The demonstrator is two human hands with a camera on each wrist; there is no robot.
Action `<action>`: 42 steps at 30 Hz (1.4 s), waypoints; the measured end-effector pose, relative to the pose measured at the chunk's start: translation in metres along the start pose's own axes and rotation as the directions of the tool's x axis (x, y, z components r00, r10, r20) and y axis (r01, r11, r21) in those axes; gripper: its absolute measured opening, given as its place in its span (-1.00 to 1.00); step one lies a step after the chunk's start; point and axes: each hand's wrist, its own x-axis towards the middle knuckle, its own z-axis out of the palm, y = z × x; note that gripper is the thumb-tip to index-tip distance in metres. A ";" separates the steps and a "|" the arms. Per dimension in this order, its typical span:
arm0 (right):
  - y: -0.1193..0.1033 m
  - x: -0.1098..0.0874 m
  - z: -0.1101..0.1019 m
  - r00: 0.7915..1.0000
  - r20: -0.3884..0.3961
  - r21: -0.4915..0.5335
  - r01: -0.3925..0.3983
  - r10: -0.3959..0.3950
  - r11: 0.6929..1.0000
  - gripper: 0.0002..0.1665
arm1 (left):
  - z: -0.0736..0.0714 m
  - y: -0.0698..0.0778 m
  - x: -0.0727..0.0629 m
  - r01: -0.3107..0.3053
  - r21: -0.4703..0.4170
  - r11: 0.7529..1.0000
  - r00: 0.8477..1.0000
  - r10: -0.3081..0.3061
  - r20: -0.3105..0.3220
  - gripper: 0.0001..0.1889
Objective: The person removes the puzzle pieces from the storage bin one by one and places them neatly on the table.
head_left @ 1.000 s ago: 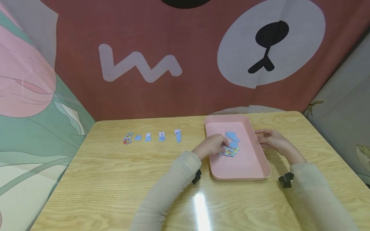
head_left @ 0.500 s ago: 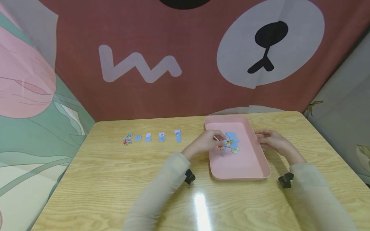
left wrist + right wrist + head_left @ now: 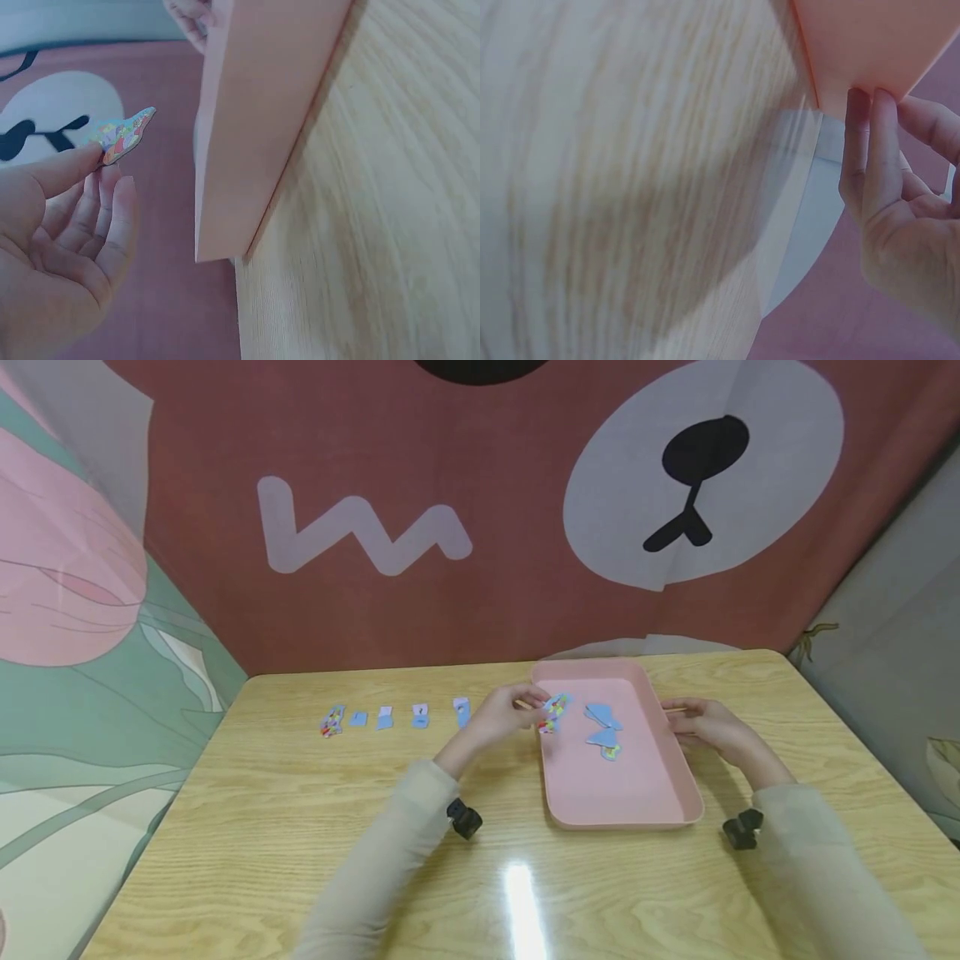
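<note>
My left hand (image 3: 501,720) pinches a multicoloured puzzle piece (image 3: 553,713) between thumb and fingers, above the left rim of the pink tray (image 3: 622,797). In the left wrist view, the piece (image 3: 124,136) sticks out past the fingertips, off the tray's wall. Several pieces lie inside the tray: blue pieces (image 3: 598,715) and a small patterned one (image 3: 611,752). My right hand (image 3: 708,724) is at the tray's right side. In the right wrist view, its extended fingers (image 3: 883,142) touch the tray's outer wall (image 3: 870,45).
Left of the tray, several small pieces stand in a row on the wooden table (image 3: 262,827): a patterned piece (image 3: 332,721), a blue piece (image 3: 358,719) and others, the rightmost (image 3: 461,710) partly behind my left hand. A printed curtain (image 3: 375,618) hangs behind the table.
My left hand has lifted the patterned piece from the pile in the tray and moved left to the tray's rim. The right hand and the tray stay in place.
</note>
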 end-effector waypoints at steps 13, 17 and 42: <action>-0.002 -0.001 0.000 1.000 0.001 -0.013 -0.001 0.001 1.000 -0.27 | -0.027 -0.009 -0.015 0.072 -0.182 0.981 0.992 -0.088 -0.085 -0.62; -0.003 -0.002 0.001 1.000 0.002 0.004 0.003 -0.003 1.000 -0.27 | -0.034 -0.013 -0.022 0.081 -0.184 0.980 0.991 -0.099 -0.092 -0.61; -0.002 -0.002 0.002 1.000 -0.002 0.012 0.001 -0.001 1.000 -0.28 | -0.057 -0.057 -0.053 0.236 -0.149 0.960 0.968 -0.246 -0.050 -0.51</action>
